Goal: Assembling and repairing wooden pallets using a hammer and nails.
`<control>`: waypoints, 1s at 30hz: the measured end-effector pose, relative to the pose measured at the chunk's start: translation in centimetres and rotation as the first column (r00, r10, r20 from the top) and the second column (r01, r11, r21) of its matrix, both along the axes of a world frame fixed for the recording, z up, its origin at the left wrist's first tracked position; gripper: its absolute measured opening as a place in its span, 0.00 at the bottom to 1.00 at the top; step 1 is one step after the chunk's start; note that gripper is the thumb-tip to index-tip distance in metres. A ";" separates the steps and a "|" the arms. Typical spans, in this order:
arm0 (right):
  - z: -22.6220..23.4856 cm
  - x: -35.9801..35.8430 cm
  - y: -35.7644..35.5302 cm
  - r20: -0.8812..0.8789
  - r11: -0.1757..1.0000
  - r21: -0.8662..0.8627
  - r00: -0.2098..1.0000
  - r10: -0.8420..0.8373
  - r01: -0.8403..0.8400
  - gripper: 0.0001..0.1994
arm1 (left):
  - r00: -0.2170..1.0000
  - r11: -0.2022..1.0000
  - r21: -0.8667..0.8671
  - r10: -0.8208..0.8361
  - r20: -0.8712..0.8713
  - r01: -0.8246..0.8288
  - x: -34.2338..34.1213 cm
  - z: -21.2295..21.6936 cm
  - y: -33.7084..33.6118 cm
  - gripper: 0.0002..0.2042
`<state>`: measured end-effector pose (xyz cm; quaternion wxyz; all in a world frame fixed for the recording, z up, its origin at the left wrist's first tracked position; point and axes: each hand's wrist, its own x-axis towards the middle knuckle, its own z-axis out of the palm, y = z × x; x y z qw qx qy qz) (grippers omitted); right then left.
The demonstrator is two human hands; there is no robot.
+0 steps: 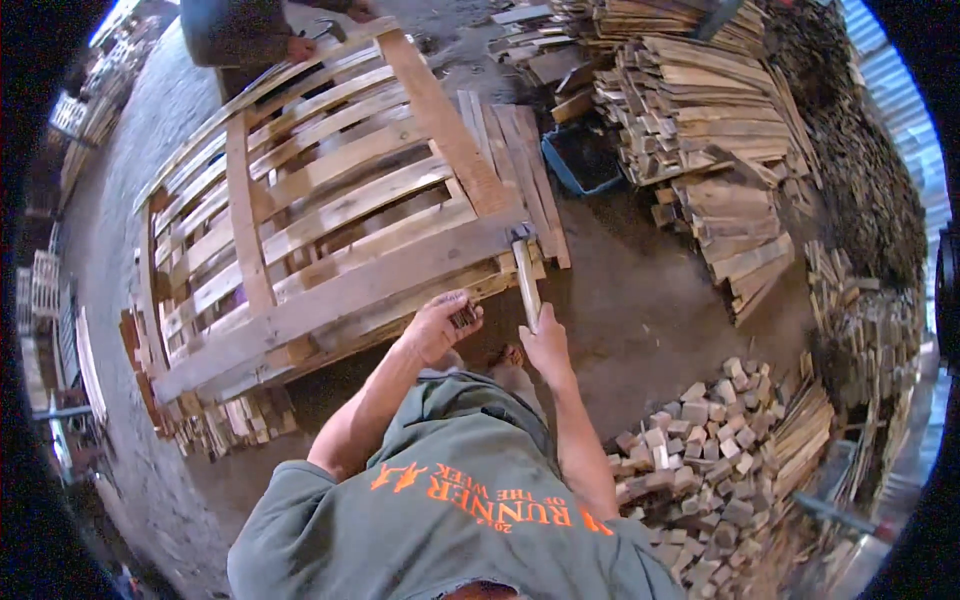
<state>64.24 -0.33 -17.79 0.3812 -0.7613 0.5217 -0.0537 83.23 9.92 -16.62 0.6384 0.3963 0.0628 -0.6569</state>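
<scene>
A wooden pallet (350,275) lies slats and boards upward just ahead of both hands, spreading far out to the left of them. The left hand (435,328), near the pallet's closest edge, is curled around a small bunch of thin, dark pieces that look like nails (463,314). The right hand (547,345) is closed around the lower part of the pale handle of a hammer (527,285), which points away from the body; its metal head is at the pallet's near right corner, though whether it touches the board I cannot tell. Loose planks (538,190) lie beyond the hammer, along the pallet's right side. Further to the right of the right hand and ahead of it is a blue crate (565,175), and past that a big pile of wooden slats (725,120). Nearer, to the right of the right forearm, is a heap of small wooden blocks (715,430). Well beyond the left hand, a co-worker's hand (300,48) is at the pallet's far edge.
</scene>
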 end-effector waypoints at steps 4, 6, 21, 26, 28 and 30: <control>-2.9 -0.8 0.6 0.208 0.957 0.279 0.969 -0.135 0.073 0.19 | 0.998 0.997 -0.061 -0.055 0.042 0.057 3.7 -0.1 -5.1 0.04; -1.1 -0.4 1.6 0.268 0.956 0.271 0.946 -0.183 0.109 0.19 | 0.994 0.984 -0.136 -0.110 0.020 0.112 5.3 -1.4 -7.7 0.03; -4.0 -6.8 -5.2 0.064 0.773 0.464 0.854 -0.517 0.433 0.13 | 0.210 0.988 -0.059 0.088 0.974 -0.141 5.1 -2.9 -12.0 0.11; -7.2 -4.8 -2.3 -0.073 0.959 0.263 0.993 -0.094 0.110 0.15 | 0.131 0.959 -0.062 0.102 0.986 -0.276 5.6 -4.1 -11.6 0.09; -7.6 -6.0 -2.7 0.096 0.951 0.278 0.981 -0.169 0.136 0.14 | -0.016 0.963 0.008 -0.012 1.000 -0.271 5.1 -2.4 -12.4 0.09; -4.9 -6.1 -4.8 0.212 0.863 0.451 0.912 -0.351 0.227 0.13 | 0.007 0.957 -0.010 0.013 1.000 -0.291 5.6 -2.3 -12.6 0.09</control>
